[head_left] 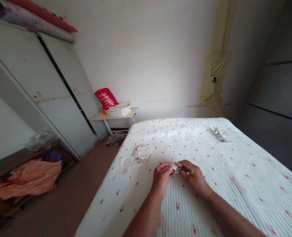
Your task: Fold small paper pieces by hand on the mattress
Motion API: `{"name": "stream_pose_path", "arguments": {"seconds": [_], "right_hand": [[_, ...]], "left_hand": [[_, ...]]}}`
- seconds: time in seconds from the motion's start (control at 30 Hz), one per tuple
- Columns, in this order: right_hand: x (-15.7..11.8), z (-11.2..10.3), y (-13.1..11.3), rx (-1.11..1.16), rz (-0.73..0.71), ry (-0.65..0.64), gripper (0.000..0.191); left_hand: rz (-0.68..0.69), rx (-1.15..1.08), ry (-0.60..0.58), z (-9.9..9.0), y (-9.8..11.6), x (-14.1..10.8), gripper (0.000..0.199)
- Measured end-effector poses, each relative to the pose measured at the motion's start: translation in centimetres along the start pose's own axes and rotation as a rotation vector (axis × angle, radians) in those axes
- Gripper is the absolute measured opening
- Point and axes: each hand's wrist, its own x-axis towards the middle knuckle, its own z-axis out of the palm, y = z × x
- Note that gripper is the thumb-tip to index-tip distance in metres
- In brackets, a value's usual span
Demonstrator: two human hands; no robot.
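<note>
Both my forearms (146, 212) stretch over the bed (188, 214), which is white, ribbed and red-specked. Above the bed's visible middle, my left grip (160, 179) and right grip (196, 178) pinch the same small whitish piece (176, 168); its shape is too small to tell. Printed papers (143, 153) lie toward the bed's left edge, a crumpled pale strip (217, 133) near its far right corner; beyond its far left corner stands a counter (133, 112) bearing a red bag (105, 98).

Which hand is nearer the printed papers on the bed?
Left. The left hand is right of the printed papers, closer to the camera; the right hand is farther right, beyond the left.
</note>
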Motion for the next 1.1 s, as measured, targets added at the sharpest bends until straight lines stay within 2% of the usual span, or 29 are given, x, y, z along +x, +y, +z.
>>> {"name": "stream_pose_path", "arguments": {"seconds": [0.1, 0.2, 0.33, 0.57, 0.87, 1.1], "right_hand": [[0.03, -0.13, -0.13, -0.083, -0.102, -0.012, 0.015], [0.04, -0.25, -0.14, -0.102, -0.130, -0.014, 0.012], [0.04, -0.25, -0.03, -0.095, -0.113, -0.008, 0.010], [0.11, -0.15, 0.12, -0.059, -0.061, -0.023, 0.012], [-0.07, -0.05, -0.18, -0.052, -0.033, -0.024, 0.013], [-0.05, 0.06, -0.35, -0.081, -0.011, -0.043, 0.013]], "left_hand": [[0.022, 0.040, 0.007, -0.07, 0.03, 0.07, 0.023], [0.036, 0.136, 0.011, -0.15, -0.02, 0.15, 0.024], [0.038, 0.230, 0.033, -0.14, -0.05, 0.14, 0.027], [0.049, 0.255, 0.024, 0.47, 0.39, -0.27, 0.023], [0.170, 0.431, 0.007, 0.64, 0.06, -0.25, 0.012], [0.205, 0.497, 0.020, 0.49, 0.11, -0.26, 0.010]]}}
